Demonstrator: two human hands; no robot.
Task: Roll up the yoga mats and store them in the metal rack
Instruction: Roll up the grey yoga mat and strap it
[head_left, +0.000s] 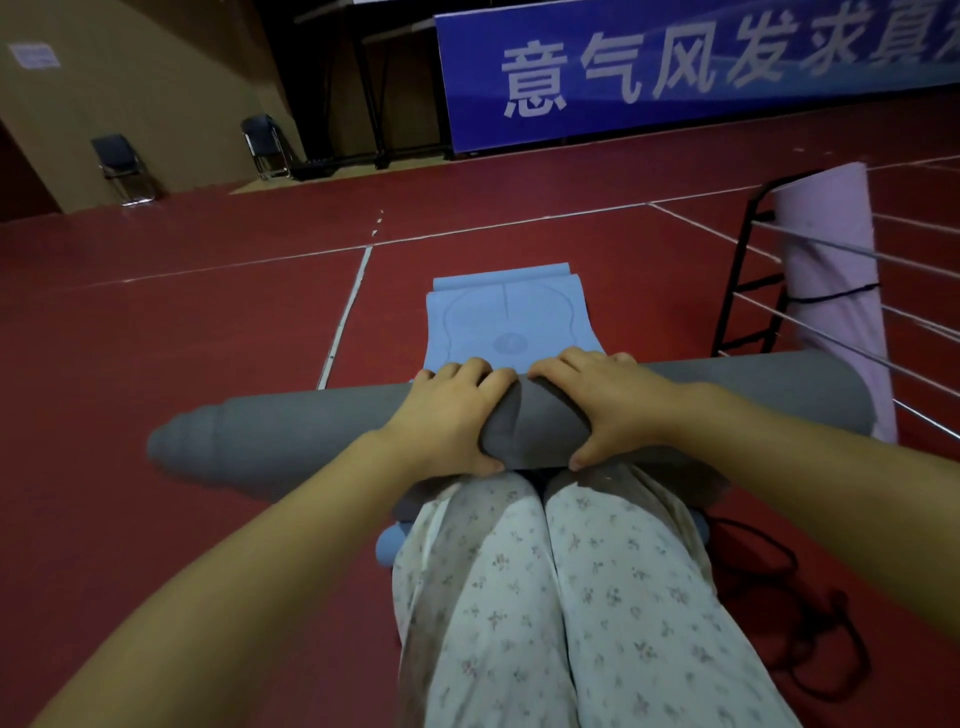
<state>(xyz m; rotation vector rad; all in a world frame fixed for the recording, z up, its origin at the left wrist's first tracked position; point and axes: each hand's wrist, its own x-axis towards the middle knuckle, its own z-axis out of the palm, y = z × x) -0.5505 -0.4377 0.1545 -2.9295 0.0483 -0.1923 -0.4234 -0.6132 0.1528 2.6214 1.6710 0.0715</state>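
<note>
Surroundings: red floor (208, 322) with white lines, blue banner (727, 67) at the back, two folding chairs (124, 166) by the wall. Metal rack (753, 291) stands at right, a rolled pink mat (836, 291) upright in it. Black cord (810, 639) lies on the floor beside the person's right leg. Blue mat (504, 317) lies flat ahead, partly under the knees. Grey rolled mat (291, 431) lies crosswise over the knees. Left hand (447, 421) and right hand (602, 405) grip its middle, fingers over the far side, thumbs on the near side.
</note>
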